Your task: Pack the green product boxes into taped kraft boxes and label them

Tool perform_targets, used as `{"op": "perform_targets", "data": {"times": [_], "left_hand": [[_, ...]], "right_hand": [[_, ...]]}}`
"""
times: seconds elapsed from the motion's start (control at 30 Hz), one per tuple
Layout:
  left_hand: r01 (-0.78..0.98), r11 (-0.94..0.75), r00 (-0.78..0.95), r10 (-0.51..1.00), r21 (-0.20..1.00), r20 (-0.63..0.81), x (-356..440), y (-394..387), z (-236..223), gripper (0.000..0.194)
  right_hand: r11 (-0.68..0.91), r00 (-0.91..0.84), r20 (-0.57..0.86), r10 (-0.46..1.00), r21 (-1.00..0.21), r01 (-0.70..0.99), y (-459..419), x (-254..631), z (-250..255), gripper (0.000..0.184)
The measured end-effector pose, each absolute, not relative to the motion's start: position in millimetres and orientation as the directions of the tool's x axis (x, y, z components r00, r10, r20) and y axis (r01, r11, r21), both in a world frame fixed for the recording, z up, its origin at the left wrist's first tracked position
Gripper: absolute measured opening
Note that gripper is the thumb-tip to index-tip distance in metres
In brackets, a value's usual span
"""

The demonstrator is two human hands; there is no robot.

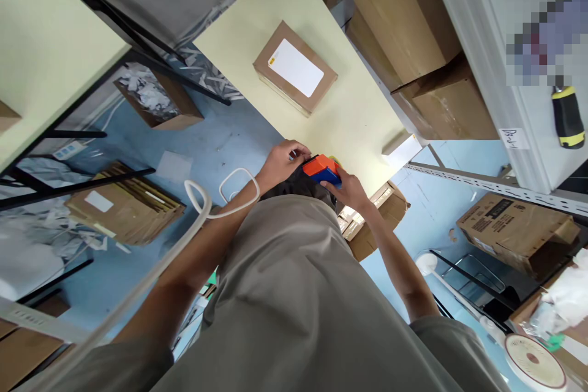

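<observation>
Close to my waist, at the near edge of the pale yellow table (239,30), my right hand (350,190) grips an orange-and-blue tape dispenser (323,169). A rounded yellowish edge, perhaps the tape roll, shows behind it. My left hand (281,164) is at the dispenser's left end, its fingers bent and closed together; whatever lies between them is too small to make out. Farther up the table lies a closed brown cardboard box (264,61) with a white label (297,67) on top, apart from both hands.
A small white-faced box (404,150) sits at the table's right edge. Large cartons (408,12) stand beside a metal shelf (491,73) on the right. An open carton (381,220) is below the table edge. A white cable (160,263) crosses my left arm. Flattened cardboard (133,214) lies left.
</observation>
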State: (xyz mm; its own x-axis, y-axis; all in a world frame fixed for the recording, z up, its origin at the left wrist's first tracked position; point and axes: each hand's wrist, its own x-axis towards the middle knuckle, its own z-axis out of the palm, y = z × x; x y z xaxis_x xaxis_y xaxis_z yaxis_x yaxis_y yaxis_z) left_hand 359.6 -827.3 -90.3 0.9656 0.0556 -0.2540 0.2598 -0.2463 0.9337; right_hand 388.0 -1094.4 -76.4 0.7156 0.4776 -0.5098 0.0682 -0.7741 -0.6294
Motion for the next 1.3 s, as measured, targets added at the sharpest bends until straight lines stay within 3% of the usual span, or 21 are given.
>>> {"op": "perform_targets", "data": {"times": [0.1, 0.23, 0.43, 0.6, 0.67, 0.87, 1.07, 1.2, 1.3], "left_hand": [[0.285, -0.241, 0.958, 0.099, 0.928, -0.269, 356, -821, -99, 0.015], [0.394, -0.191, 0.887, 0.334, 0.899, -0.318, 368, -793, -124, 0.014], [0.373, -0.158, 0.834, 0.490, 0.914, -0.255, 415, -769, -170, 0.006], [0.330, -0.118, 0.805, 0.554, 0.937, -0.213, 442, -766, -205, 0.005], [0.324, -0.124, 0.795, 0.572, 0.938, -0.199, 449, -765, -218, 0.007], [0.308, -0.112, 0.777, 0.603, 0.945, -0.182, 467, -767, -240, 0.009], [0.307, -0.124, 0.710, 0.691, 0.943, -0.140, 470, -787, -230, 0.009], [0.340, -0.033, 0.655, 0.725, 0.940, -0.212, 473, -797, -224, 0.020], [0.356, 0.058, 0.606, 0.746, 0.933, -0.278, 480, -801, -227, 0.044]], "right_hand": [[-0.805, 0.714, -0.504, 0.486, -0.576, 0.142, -1111, 393, -79, 0.058], [-0.858, 0.725, -0.515, 0.457, -0.470, 0.207, -1141, 406, -86, 0.056], [-0.874, 0.841, -0.380, 0.386, -0.442, 0.201, -1121, 441, -126, 0.069], [-0.954, 0.839, -0.454, 0.299, -0.139, 0.265, -1082, 459, -152, 0.069], [-0.952, 0.840, -0.451, 0.300, -0.084, 0.295, -1075, 462, -158, 0.065], [-0.951, 0.875, -0.378, 0.302, -0.051, 0.306, -1067, 459, -173, 0.053], [-0.960, 0.921, -0.271, 0.281, -0.080, 0.270, -1062, 446, -178, 0.049], [-0.959, 0.914, -0.292, 0.281, -0.067, 0.274, -1053, 439, -176, 0.045], [-0.955, 0.911, -0.287, 0.296, -0.082, 0.284, -1044, 436, -176, 0.043]]}}
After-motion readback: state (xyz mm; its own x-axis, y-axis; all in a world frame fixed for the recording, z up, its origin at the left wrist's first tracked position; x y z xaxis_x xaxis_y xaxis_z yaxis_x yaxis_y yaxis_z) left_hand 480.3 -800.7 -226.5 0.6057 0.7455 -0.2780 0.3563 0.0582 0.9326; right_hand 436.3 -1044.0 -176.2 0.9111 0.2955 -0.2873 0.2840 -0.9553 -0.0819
